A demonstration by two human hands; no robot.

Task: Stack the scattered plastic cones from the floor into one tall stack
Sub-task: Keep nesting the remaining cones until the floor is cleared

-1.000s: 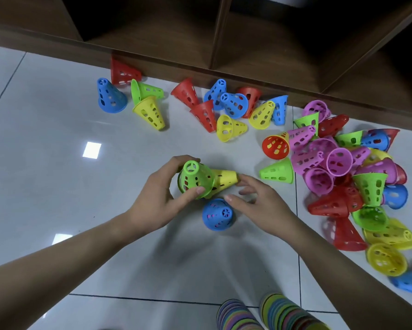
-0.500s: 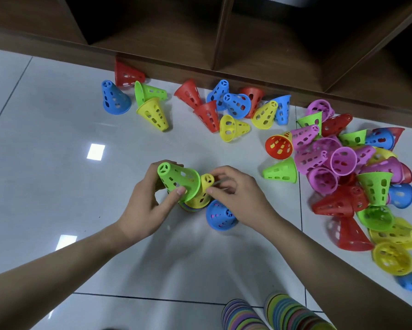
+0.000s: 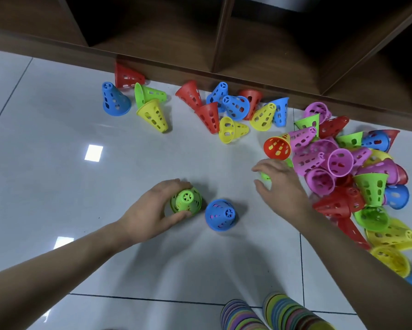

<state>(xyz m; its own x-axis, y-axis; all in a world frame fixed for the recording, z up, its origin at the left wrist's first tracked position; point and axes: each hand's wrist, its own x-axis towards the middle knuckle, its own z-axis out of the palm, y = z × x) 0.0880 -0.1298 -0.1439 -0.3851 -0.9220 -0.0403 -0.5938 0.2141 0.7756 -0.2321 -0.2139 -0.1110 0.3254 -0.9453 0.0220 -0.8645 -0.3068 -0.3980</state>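
We kneel on a glossy white tiled floor (image 3: 57, 186), with a dark wooden shelf (image 3: 200, 44) running along its far edge. Taking the blue cone (image 3: 220, 215) standing upright in front of us as our landmark, the biggest heap of cones (image 3: 343, 167) lies to its right, a tangle of pink, red, green, yellow and blue. A looser row of cones (image 3: 224, 108) sits beyond it, against the shelf. Nearer to us than the blue cone, two piles of coloured discs (image 3: 283, 315) show at the bottom edge.

Our right hand (image 3: 281, 184) reaches to the right of the blue cone, fingers spread and loosely bent over a green cone (image 3: 265, 175) that is mostly hidden; we cannot tell whether it is touching it yet. Our left hand (image 3: 152, 210) curls round the green stack (image 3: 186, 201) just left of the blue cone, thumb and fingers holding its sides.

The cones look like thin, stiff moulded plastic, hollow and full of oval holes, so we judge them very light and a little slippery on this floor. They should nest easily; the wall near the narrow, spoked top seems the best place to hold.
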